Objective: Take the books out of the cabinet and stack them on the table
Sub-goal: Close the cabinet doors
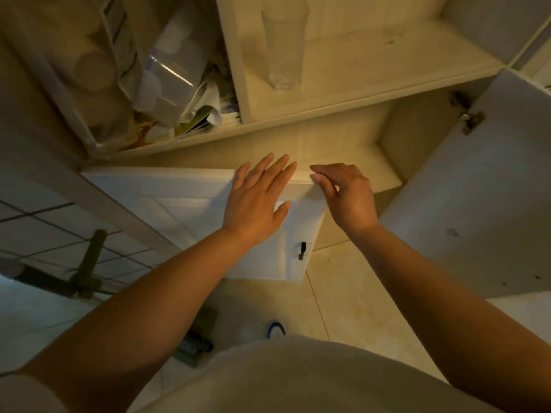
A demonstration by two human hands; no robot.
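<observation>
From the head view, the left hand (pixel 256 201) lies flat, fingers straight, on the white cabinet door (pixel 167 204), the right hand (pixel 346 192) curls its grip over that door's top edge, and jumbled books (pixel 205 114) sit in the far-left cabinet shelf (pixel 357 73).

Clear glass (pixel 284 46), plastic container (pixel 176 70)
</observation>
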